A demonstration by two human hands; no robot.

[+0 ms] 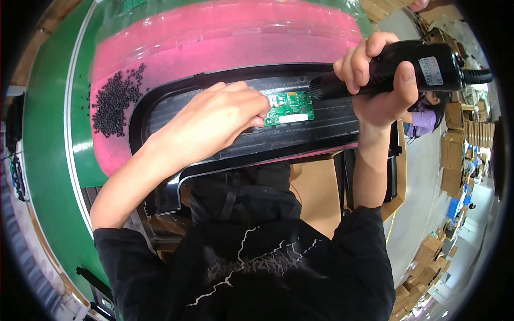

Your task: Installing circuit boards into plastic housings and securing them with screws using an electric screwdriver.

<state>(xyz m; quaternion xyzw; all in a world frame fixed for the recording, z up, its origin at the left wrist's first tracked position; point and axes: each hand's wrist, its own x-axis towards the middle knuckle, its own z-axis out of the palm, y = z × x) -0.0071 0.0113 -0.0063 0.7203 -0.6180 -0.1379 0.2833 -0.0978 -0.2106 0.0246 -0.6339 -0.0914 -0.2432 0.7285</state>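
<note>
A green circuit board (290,108) lies inside a long black plastic housing (235,142) with raised rims. My left hand (227,120) comes over the housing from the left, its fingers closed at the board's left end and hiding that end. My right hand (383,75) is wrapped round a black corded electric screwdriver (383,67), held almost level. The screwdriver's ribbed front end is beside the board's upper right corner. Whether it touches the board or a screw, I cannot tell.
A pink mat (225,40) covers the green bench (51,134) under the housing. Many small black parts (115,101) are heaped on the mat's left. An open cardboard box (316,190) stands below the housing. A person in purple (423,120) sits at the right, near stacked boxes (452,155).
</note>
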